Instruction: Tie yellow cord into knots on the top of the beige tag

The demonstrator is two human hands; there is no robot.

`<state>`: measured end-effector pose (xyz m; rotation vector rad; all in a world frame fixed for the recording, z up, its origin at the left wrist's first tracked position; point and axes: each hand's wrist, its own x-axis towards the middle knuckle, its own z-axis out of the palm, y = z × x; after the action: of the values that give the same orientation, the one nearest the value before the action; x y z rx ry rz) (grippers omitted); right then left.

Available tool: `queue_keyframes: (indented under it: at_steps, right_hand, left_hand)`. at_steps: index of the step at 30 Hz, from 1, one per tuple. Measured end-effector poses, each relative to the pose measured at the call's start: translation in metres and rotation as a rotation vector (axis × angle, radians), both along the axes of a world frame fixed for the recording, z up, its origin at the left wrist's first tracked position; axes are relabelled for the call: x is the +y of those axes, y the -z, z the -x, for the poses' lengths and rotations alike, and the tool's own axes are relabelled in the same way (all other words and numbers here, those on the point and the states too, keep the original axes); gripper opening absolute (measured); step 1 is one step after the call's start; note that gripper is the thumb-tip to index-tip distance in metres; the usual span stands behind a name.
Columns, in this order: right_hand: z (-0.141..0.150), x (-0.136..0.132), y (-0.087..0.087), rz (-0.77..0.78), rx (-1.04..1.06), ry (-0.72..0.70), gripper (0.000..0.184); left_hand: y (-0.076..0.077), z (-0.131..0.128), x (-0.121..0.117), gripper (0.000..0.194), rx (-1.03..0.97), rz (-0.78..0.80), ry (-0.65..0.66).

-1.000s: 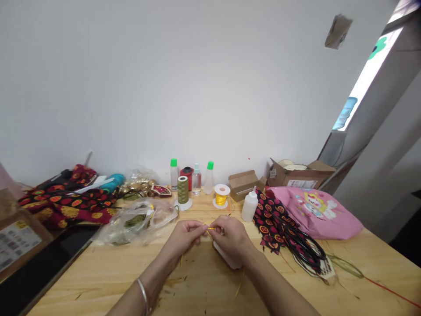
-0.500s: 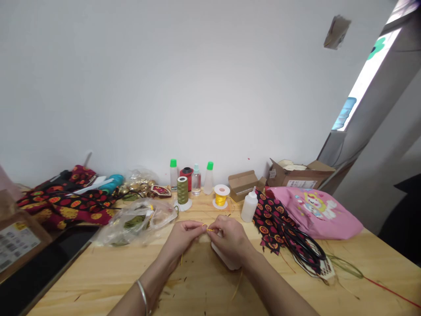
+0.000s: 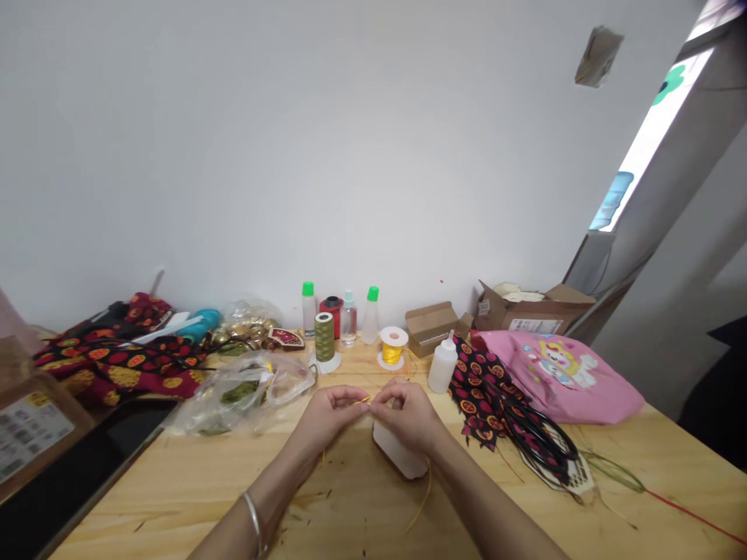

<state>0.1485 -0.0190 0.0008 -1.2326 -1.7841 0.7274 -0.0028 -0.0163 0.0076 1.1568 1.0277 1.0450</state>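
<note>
A thin yellow cord (image 3: 362, 400) runs between the fingertips of my two hands, just above the table. My left hand (image 3: 330, 412) pinches it between thumb and forefinger, and a tail of cord hangs below that wrist. My right hand (image 3: 405, 414) pinches the cord from the other side, its fingertips nearly meeting the left ones. Under the right palm is a pale, flat piece with rounded corners (image 3: 400, 453), partly hidden by the hand. Another yellow strand curves down beside the right wrist. A spool of yellow cord (image 3: 392, 354) stands behind the hands.
Beyond the left hand lies a clear plastic bag (image 3: 245, 393) with green cord. A green thread cone (image 3: 324, 338) and a white squeeze bottle (image 3: 443, 365) stand behind. To the right are black-handled scissors (image 3: 542, 435), patterned fabric (image 3: 478, 393) and a pink bag (image 3: 566, 381).
The fingertips have drawn closer together, and less cord shows between them. My right hand has shifted slightly, uncovering more of the pale piece. The strand by the right wrist now curves more.
</note>
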Motion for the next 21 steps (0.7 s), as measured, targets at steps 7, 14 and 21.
queue_keyframes:
  at_steps: [7, 14, 21]
  right_hand:
    - [0.004, 0.000, -0.002, 0.125, 0.152, -0.007, 0.007]
    - [0.003, -0.002, -0.010, 0.320, 0.261, -0.019, 0.005]
    - [0.002, -0.005, -0.013, 0.114, 0.220, 0.061, 0.005]
  left_hand:
    - [0.001, -0.003, -0.002, 0.022, 0.050, 0.036, 0.026]
    - [-0.003, -0.003, -0.005, 0.021, 0.091, 0.067, 0.027]
    - [0.000, -0.003, -0.003, 0.022, 0.131, 0.054, 0.086]
